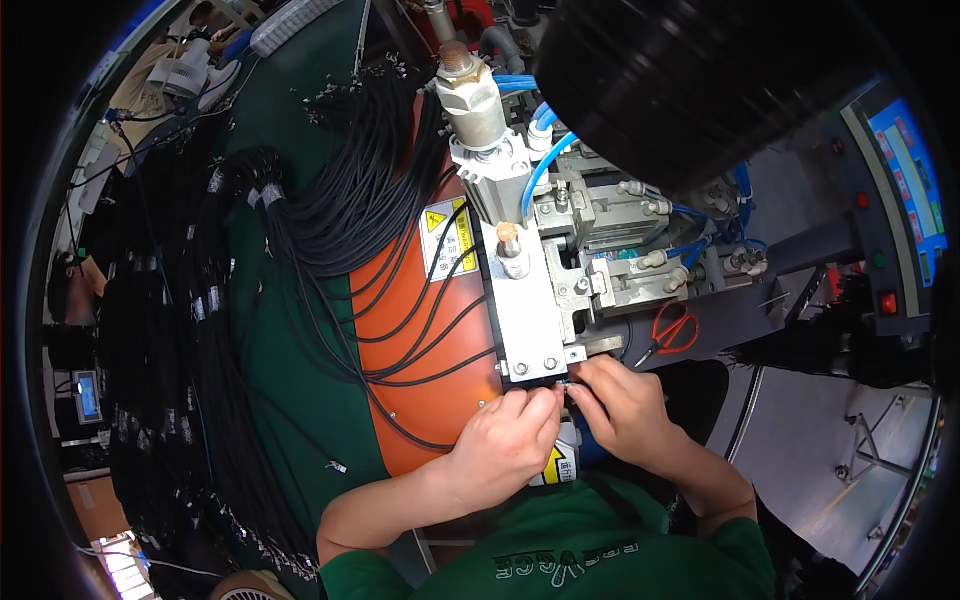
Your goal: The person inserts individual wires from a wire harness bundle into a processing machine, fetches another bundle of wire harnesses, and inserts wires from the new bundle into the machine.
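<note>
My left hand (505, 445) is closed in a pinch just below the front end of the white metal press head (537, 330). A black cable (415, 435) runs across the orange machine cover to this hand, where my fingers hide its end. My right hand (622, 405) comes from the other side, thumb and fingertips pinched close to the left fingertips. Between the two hands shows a small silvery piece (564, 386), too small to name. It lies right at the lower edge of the press head.
A thick bundle of black cables (345, 215) lies over the orange cover (430, 330) and green table (290, 410). Red-handled scissors (672, 332) lie right of the press. Blue air hoses (548, 170) run behind it. A control panel (900, 190) stands far right; a large black round object (680, 80) hangs above.
</note>
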A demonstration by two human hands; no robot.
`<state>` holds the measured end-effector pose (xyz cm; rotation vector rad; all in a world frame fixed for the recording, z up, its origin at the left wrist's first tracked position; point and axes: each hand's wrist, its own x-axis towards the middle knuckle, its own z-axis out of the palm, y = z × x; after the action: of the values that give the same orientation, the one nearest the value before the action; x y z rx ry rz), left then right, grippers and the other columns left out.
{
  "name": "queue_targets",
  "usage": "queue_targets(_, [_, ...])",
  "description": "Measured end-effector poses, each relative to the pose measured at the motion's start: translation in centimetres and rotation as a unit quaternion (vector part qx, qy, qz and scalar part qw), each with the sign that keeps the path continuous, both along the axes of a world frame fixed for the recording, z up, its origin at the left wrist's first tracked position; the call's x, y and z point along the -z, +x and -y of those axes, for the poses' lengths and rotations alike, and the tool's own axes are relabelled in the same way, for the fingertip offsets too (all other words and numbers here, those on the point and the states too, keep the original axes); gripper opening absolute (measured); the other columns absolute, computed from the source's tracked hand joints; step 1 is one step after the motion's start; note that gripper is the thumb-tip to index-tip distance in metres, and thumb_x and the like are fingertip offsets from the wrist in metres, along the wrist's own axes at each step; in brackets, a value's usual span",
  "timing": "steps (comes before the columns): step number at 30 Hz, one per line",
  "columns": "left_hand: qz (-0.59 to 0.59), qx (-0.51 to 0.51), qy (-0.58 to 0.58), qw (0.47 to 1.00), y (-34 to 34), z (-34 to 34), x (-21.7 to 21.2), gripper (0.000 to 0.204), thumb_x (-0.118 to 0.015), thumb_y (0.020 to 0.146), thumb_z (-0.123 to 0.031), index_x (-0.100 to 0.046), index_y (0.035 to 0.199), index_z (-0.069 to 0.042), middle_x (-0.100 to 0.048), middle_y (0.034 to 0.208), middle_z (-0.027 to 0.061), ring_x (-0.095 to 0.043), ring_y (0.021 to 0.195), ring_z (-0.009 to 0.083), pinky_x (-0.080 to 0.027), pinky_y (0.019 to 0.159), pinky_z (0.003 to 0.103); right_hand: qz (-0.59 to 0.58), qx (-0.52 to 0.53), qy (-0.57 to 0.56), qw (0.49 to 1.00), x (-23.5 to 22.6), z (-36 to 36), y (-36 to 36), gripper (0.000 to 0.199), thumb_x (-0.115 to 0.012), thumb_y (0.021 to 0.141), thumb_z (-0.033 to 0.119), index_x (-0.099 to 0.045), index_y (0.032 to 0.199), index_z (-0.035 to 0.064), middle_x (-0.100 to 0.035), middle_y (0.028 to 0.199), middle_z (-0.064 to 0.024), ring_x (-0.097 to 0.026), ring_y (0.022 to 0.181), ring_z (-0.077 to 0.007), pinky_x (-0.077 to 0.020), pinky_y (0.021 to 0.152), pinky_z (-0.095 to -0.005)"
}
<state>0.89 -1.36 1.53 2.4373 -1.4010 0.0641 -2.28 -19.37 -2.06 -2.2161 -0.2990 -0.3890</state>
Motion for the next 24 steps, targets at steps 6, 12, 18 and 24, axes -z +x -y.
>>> queue_targets(6, [-0.012, 0.01, 0.004, 1.0, 0.5, -0.1, -0.2, 0.034, -0.061, 0.076, -0.004, -0.062, 0.108, 0.007, -0.047, 0.08, 0.0061, -0.051, 0.067, 0.0174, -0.046, 0.055, 0.029, -0.11, -0.025, 0.033, 0.993, -0.1, 0.3, 0.8, 0.004, -0.065, 0.079, 0.0, -0.062, 0.081, -0.0028, -0.062, 0.071, -0.0108, -0.06, 0.051, -0.021, -0.0455, 0.046, -0.0298])
queue_targets(12, [-0.083, -0.034, -0.091, 0.992, 0.8, -1.7, 0.8, 0.036, -0.065, 0.067, -0.002, -0.066, 0.104, -0.002, -0.059, 0.091, 0.0091, -0.06, 0.079, 0.0265, -0.05, 0.065, 0.035, -0.218, 0.011, 0.192, 0.957, 1.4, 0.7, 0.3, 0.006, -0.066, 0.081, 0.004, -0.064, 0.082, -0.002, -0.062, 0.061, -0.0079, -0.06, 0.049, -0.0092, -0.0443, 0.047, -0.0239])
queue_targets(18, [-0.042, -0.077, -0.104, 0.991, 0.2, -4.5, 1.3, 0.029, -0.062, 0.071, 0.004, -0.064, 0.1, 0.001, -0.058, 0.096, 0.0129, -0.058, 0.088, 0.032, -0.046, 0.077, 0.038, -0.181, -0.01, 0.147, 0.972, 1.7, 0.3, 0.3, 0.013, -0.068, 0.084, 0.012, -0.065, 0.087, -0.0004, -0.062, 0.06, -0.0054, -0.057, 0.05, -0.0088, -0.0446, 0.048, -0.0251])
queue_targets(24, [0.04, -0.106, -0.079, 0.99, 1.0, -5.0, 0.0, 0.036, -0.056, 0.075, 0.006, -0.056, 0.112, 0.005, -0.057, 0.104, 0.0181, -0.054, 0.093, 0.0354, -0.042, 0.084, 0.043, -0.026, 0.04, 0.164, 0.985, -0.3, -1.7, -2.1, 0.014, -0.07, 0.083, 0.01, -0.063, 0.094, 0.0041, -0.06, 0.063, -0.0064, -0.058, 0.051, -0.0158, -0.0443, 0.047, -0.0283])
